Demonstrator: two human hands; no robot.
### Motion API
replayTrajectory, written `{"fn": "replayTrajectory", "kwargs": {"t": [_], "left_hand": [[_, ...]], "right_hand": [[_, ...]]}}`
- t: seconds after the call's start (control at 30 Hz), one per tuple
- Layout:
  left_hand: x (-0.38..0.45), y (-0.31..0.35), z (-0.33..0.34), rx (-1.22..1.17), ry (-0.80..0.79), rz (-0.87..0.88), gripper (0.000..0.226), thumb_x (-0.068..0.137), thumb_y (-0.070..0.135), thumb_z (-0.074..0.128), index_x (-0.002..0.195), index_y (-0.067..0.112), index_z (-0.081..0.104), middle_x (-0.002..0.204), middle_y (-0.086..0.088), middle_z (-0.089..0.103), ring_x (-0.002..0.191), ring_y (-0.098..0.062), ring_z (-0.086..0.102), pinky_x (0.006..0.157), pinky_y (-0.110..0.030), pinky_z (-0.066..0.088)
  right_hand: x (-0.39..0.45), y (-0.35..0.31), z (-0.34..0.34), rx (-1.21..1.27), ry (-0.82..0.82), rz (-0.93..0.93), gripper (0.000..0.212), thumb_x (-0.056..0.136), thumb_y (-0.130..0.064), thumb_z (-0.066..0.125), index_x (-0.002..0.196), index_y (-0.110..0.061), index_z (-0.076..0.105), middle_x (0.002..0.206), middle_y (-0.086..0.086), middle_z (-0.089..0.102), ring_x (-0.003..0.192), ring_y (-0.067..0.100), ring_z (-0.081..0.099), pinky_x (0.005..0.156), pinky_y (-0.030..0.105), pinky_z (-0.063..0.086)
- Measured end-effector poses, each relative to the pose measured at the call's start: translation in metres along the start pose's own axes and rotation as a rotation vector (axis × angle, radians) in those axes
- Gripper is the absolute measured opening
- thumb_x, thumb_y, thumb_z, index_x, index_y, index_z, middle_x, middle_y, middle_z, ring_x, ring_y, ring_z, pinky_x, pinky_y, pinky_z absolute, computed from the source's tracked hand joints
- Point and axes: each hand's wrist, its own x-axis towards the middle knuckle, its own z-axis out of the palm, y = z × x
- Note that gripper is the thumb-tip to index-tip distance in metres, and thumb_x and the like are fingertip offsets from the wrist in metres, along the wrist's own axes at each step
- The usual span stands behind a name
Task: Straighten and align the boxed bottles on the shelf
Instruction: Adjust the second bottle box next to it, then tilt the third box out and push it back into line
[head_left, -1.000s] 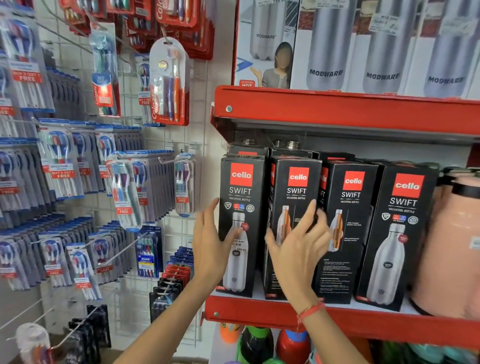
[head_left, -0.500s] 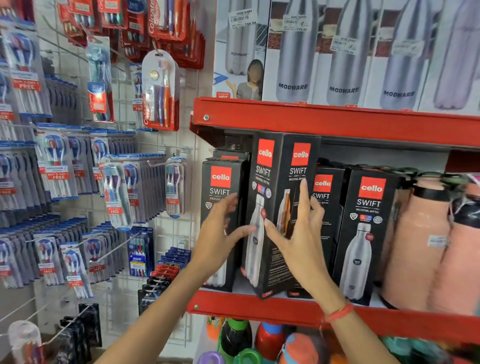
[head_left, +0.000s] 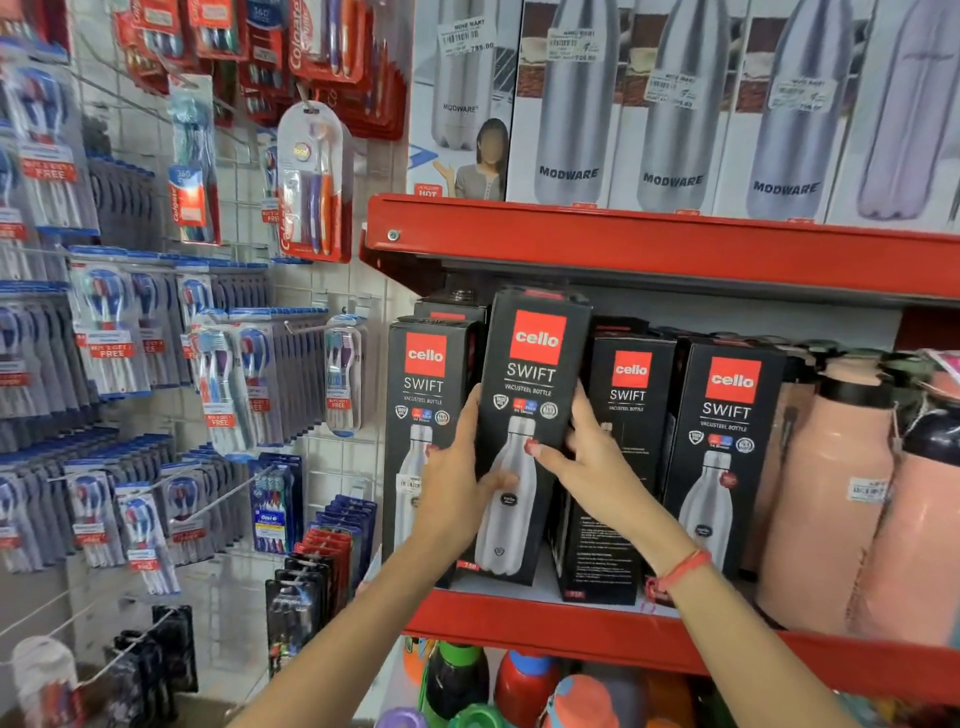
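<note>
Several black Cello Swift bottle boxes stand on the red shelf. The second box from the left is pulled forward of the row, its front face toward me, slightly tilted. My left hand grips its left edge and my right hand grips its right edge, thumbs on the front. The leftmost box stands just behind my left hand. Two more boxes, one set back and one further right, stand upright to the right.
Peach flasks crowd the right end of the shelf. The red shelf above carries Modware bottle boxes and hangs low over the Cello boxes. A wire grid of hanging toothbrush packs fills the left. Coloured bottles stand below.
Both hands took hold of the second box, pulled it out of the row and turned its front face toward me.
</note>
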Motion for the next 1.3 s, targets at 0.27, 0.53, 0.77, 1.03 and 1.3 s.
{"fn": "replayTrajectory", "kwargs": {"t": [0.27,0.53,0.77,1.03,1.3], "left_hand": [[0.004,-0.016,0.028,0.098,-0.030,-0.139,0.098,0.082,0.006,0.069,0.152,0.028,0.004,0.073,-0.005,0.057,0.061,-0.020,0.052,0.065,-0.030,0.043],[0.001,-0.028,0.032,0.211,-0.022,-0.176,0.098,0.084,0.010,0.068,0.152,0.024,-0.001,0.077,-0.012,0.062,0.068,-0.028,0.058,0.064,-0.036,0.048],[-0.010,-0.009,0.030,0.376,0.166,0.136,0.073,0.093,0.008,0.056,0.152,0.015,0.015,0.156,-0.009,0.028,0.119,-0.027,0.055,0.084,-0.034,0.053],[-0.010,0.029,0.031,0.156,0.114,0.127,0.046,0.086,0.021,0.068,0.129,0.013,0.055,0.121,-0.006,0.062,0.100,-0.021,0.065,0.088,-0.040,0.054],[-0.006,0.044,0.046,-0.243,-0.402,-0.032,0.087,0.069,0.031,0.084,0.140,0.035,0.033,0.127,0.026,0.053,0.116,0.006,0.054,0.094,-0.014,0.044]], "right_hand": [[0.009,0.033,0.022,-0.186,0.171,0.005,0.088,0.092,-0.016,0.058,0.151,-0.026,-0.006,0.145,-0.008,0.046,0.125,-0.015,-0.005,0.106,0.020,-0.016],[-0.011,0.024,0.017,-0.450,0.794,-0.138,0.041,0.081,-0.019,0.068,0.121,-0.014,0.061,0.106,0.006,0.068,0.094,0.019,0.062,0.084,0.028,0.048],[-0.020,0.034,0.025,-0.600,0.704,0.333,0.106,0.073,-0.043,0.073,0.151,-0.015,0.008,0.140,0.027,0.033,0.115,0.041,0.039,0.087,0.050,0.044],[-0.041,0.028,-0.020,-0.414,0.651,0.097,0.105,0.077,-0.050,0.069,0.151,-0.030,-0.003,0.136,0.028,0.036,0.118,0.037,0.042,0.089,0.040,0.044],[-0.061,0.012,-0.086,-0.049,0.395,0.004,0.106,0.059,-0.068,0.075,0.139,-0.064,0.006,0.136,-0.024,0.038,0.128,0.000,0.039,0.102,0.031,0.035]]}}
